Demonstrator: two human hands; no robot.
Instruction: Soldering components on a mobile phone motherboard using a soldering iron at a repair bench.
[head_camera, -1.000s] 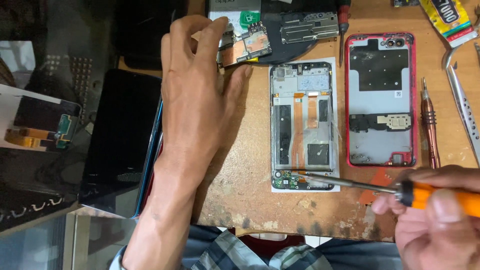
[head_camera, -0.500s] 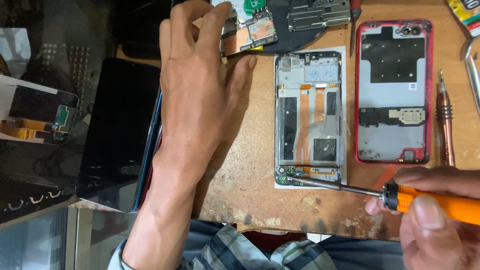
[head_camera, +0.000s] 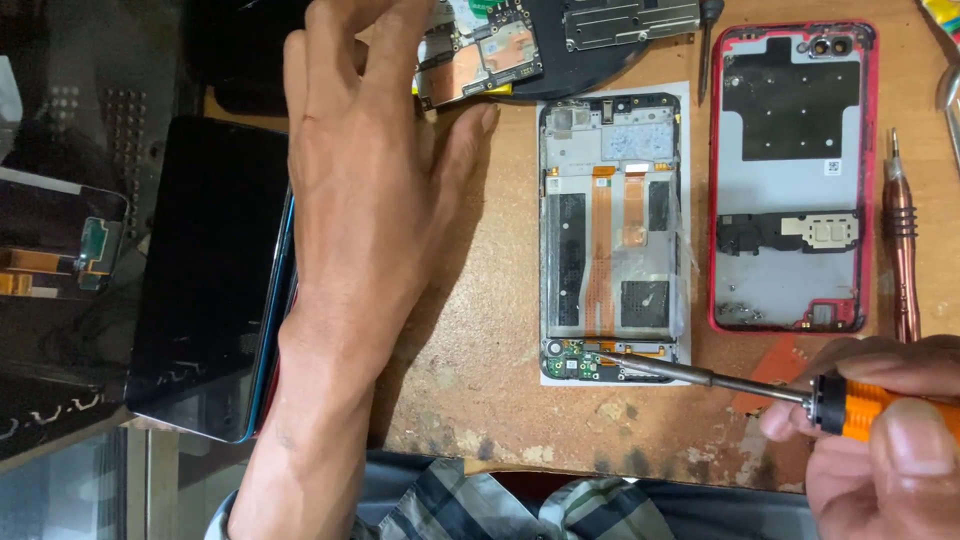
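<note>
On the wooden desk (head_camera: 480, 400), an opened phone frame (head_camera: 612, 235) lies between a red back cover (head_camera: 790, 180) and a dark screen panel (head_camera: 210, 280). Circuit boards (head_camera: 485, 55) sit above. Right hand (head_camera: 880, 440) grips an orange screwdriver (head_camera: 860, 405), tip at the frame's bottom edge. Left hand (head_camera: 370, 190) rests flat, fingers spread, reaching toward the boards.

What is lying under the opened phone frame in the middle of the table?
A white sheet lies under the opened phone frame, its edges showing around it. The frame covers its middle, so anything else beneath cannot be seen.

red back cover (head_camera: 790, 180), copper screwdriver (head_camera: 901, 240)
</note>
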